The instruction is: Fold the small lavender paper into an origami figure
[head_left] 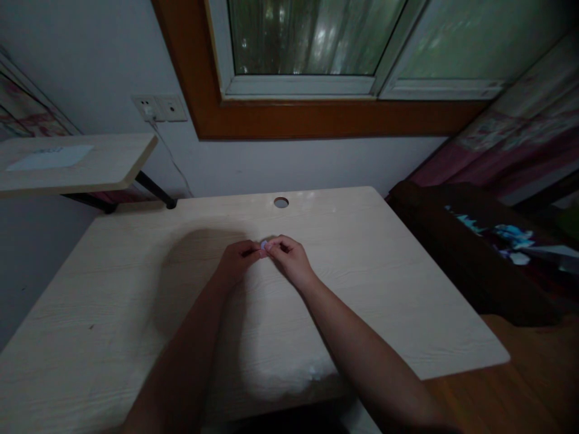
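A small pale round thing [263, 244] sits pinched between the fingertips of my two hands, just above the middle of the desk [384, 289]. It is too small and the light too dim for me to tell what it is (a pale disc is as far as I can go). My left hand [237, 260] is curled, thumb and forefinger closed on its left edge; my right hand [289, 258] is curled the same way, fingertips closed on its right edge, so the two hands meet knuckle to knuckle.

The desk is light wood-grain board with rounded corners, and both my forearms reach out across it. Its top has one round cable hole [281, 202] near the back edge, straight beyond my hands. The room is dim. Behind the desk is a white wall with a window [316, 42] framed in brown wood, greenery blurred behind the glass. On the wall to the left I count two white socket plates [160, 108] side by side, with one thin cable [174, 163] running down from them. One raised shelf [81, 166] of the same pale wood stands at the left, a single sheet of paper [52, 157] lying on it. To the right is dark furniture [456, 247] with patterned fabric [511, 141] behind it.
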`<state>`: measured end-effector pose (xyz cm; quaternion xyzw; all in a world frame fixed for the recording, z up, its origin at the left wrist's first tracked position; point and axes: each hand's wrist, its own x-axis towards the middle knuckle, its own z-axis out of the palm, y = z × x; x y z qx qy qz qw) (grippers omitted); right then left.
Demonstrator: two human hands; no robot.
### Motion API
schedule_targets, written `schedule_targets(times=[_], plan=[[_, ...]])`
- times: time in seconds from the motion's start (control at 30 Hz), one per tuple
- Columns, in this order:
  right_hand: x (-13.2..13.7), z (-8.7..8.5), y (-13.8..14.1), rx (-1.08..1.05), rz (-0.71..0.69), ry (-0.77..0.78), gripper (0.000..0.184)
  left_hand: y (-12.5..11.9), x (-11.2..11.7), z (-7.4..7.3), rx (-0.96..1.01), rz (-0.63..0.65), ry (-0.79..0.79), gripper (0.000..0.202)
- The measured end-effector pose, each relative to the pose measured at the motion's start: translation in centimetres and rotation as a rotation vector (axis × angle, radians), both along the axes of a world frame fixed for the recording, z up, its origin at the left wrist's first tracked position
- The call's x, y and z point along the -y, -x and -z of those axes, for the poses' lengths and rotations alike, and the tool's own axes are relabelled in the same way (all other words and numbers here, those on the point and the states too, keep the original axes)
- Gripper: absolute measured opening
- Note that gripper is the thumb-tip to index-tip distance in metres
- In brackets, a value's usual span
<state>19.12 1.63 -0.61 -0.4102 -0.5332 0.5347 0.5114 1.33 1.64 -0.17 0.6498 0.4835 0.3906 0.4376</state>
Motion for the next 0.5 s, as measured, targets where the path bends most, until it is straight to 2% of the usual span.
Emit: schedule_targets(times=[0.2, 0.5], plan=[[-0.28, -0.66, -0.13, 0.236, 0.033, -0.180, 0.022, -0.04, 0.04, 0.24, -0.013, -0.008, 0.005, 0.025], [-0.19, -0.09, -0.37, 0.185, 0.059, -0.183, 0.016, -0.45, 0.23, 0.04, -0.068, 0.031, 0.001, 0.021]])
